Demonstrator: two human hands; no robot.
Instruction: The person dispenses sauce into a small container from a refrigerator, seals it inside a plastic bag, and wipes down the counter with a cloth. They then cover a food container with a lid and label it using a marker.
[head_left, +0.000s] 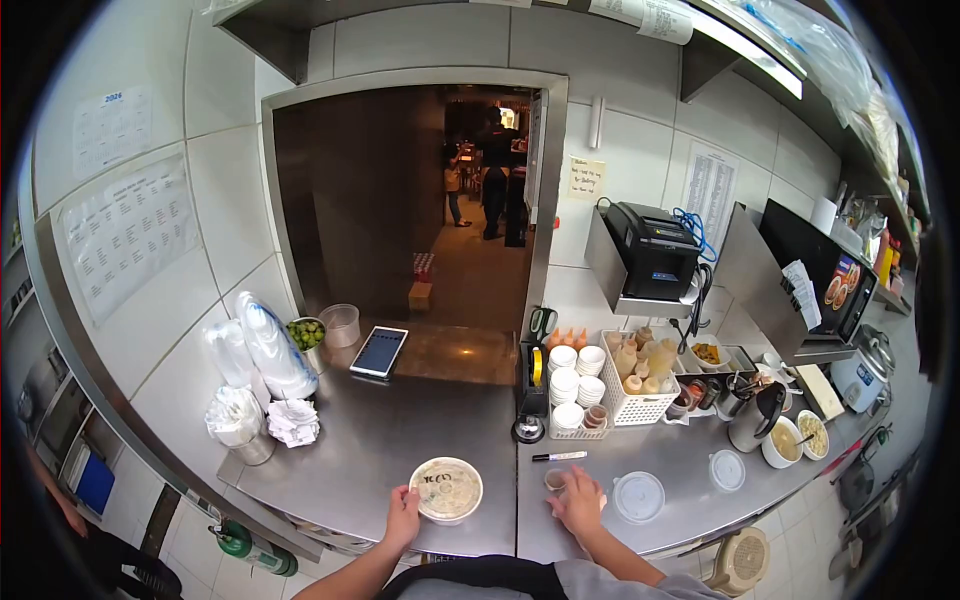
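A round takeout tub (447,489) with a clear lid and dark handwriting on top stands on the steel counter. My left hand (403,517) is closed on its left side, thumb and fingers at the rim. To the right, my right hand (578,503) is low over the counter, its fingers curled at a small sauce cup (554,481). Part of that cup is hidden by the fingers. A black-and-white marker (559,457) lies just beyond. Right of this hand sit a larger lidded tub (639,497) and a smaller lidded tub (727,470).
A white basket of squeeze bottles (640,400) and stacked white cups (564,385) stand behind the marker. A tablet (380,352) lies by the pass-through. At left are wrapped cup stacks (275,345). Bowls (782,443) and a steel pitcher (757,420) stand far right.
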